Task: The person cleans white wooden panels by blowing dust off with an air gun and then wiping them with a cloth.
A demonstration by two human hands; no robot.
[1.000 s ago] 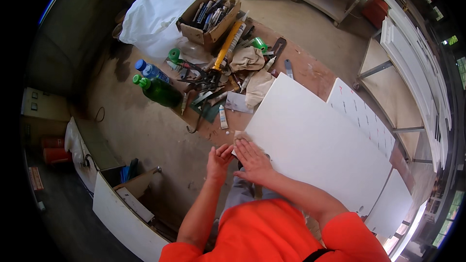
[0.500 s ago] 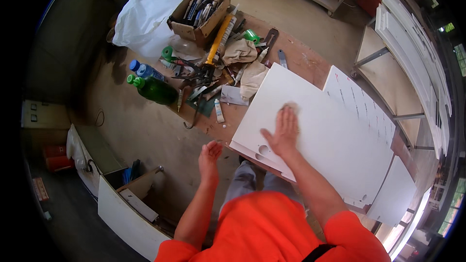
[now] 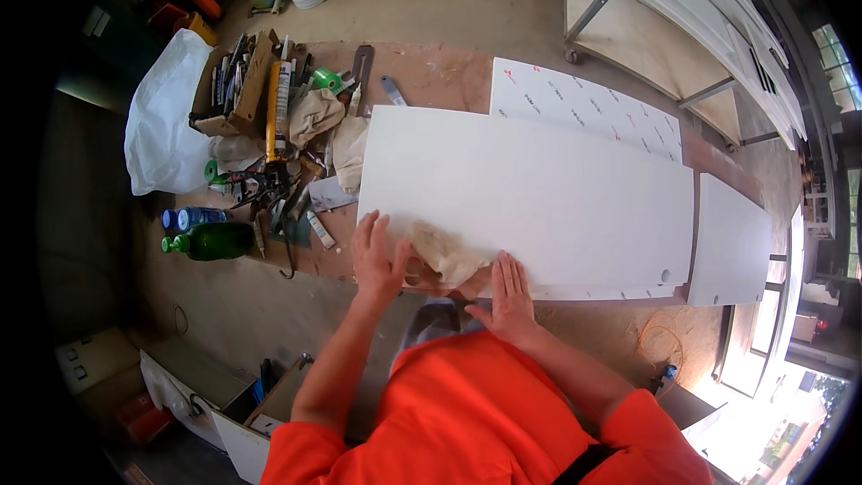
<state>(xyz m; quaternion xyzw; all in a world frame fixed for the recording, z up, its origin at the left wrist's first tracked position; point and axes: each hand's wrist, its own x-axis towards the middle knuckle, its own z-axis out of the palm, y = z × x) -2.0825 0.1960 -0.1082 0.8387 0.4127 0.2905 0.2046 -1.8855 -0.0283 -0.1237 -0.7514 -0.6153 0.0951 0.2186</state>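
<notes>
A large white panel [image 3: 539,180] lies flat on the brown worktable, a rounded cut-out showing near its near left corner. On it, between my hands, is a crumpled beige cloth [image 3: 446,251]. My left hand [image 3: 379,260] is at the panel's near left corner, fingers spread, the cloth just to its right. My right hand [image 3: 512,299] rests at the near edge with its fingers stretched onto the panel, right of the cloth. Neither hand grips anything. Partly under the large panel is another board with printed marks [image 3: 584,108]; a smaller white panel [image 3: 732,238] lies to the right.
Crowding the table's left end are a cardboard box of tubes [image 3: 229,94], a yellow caulking gun [image 3: 277,108], rags [image 3: 314,117], a green bottle [image 3: 215,241] and a small white tube [image 3: 321,229]. A wheeled rack [image 3: 646,45] of white boards stands at the far right.
My right hand has come from the middle of the panel back to its near edge. My left hand has moved forward onto the corner. The cloth now shows uncovered, and the view has turned.
</notes>
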